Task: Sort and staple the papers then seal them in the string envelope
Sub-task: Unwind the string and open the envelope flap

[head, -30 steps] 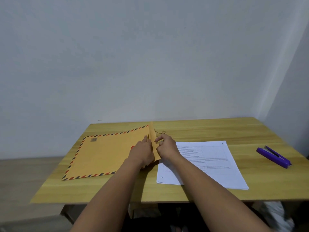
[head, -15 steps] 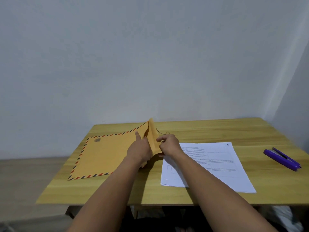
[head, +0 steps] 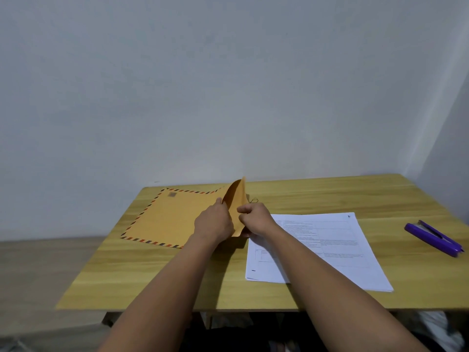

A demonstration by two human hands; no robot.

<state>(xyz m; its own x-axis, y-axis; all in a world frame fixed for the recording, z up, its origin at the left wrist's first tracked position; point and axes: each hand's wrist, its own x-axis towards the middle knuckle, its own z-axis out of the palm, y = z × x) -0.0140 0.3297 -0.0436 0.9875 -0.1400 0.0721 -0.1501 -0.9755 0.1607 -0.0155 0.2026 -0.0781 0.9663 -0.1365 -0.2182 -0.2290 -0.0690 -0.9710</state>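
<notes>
A tan string envelope (head: pixel 175 219) with a red-and-black striped border lies on the left half of the wooden table (head: pixel 291 196). Its flap (head: pixel 237 199) stands lifted at the right end. My left hand (head: pixel 214 224) rests on the envelope at the flap's base, fingers against the opening. My right hand (head: pixel 253 217) pinches the flap's edge; a thin dark string loop (head: pixel 253 200) shows just behind it. A stack of printed white papers (head: pixel 324 247) lies to the right, partly under my right forearm. A purple stapler (head: pixel 434 238) lies at the far right.
A pale wall stands right behind the table, and a second wall closes in on the right. The table's front edge runs below my forearms. Dark things and cloth sit under the table.
The flap has been raised higher and stands more open. My left hand's fingers have slid up toward the opening. The camera view shifted slightly.
</notes>
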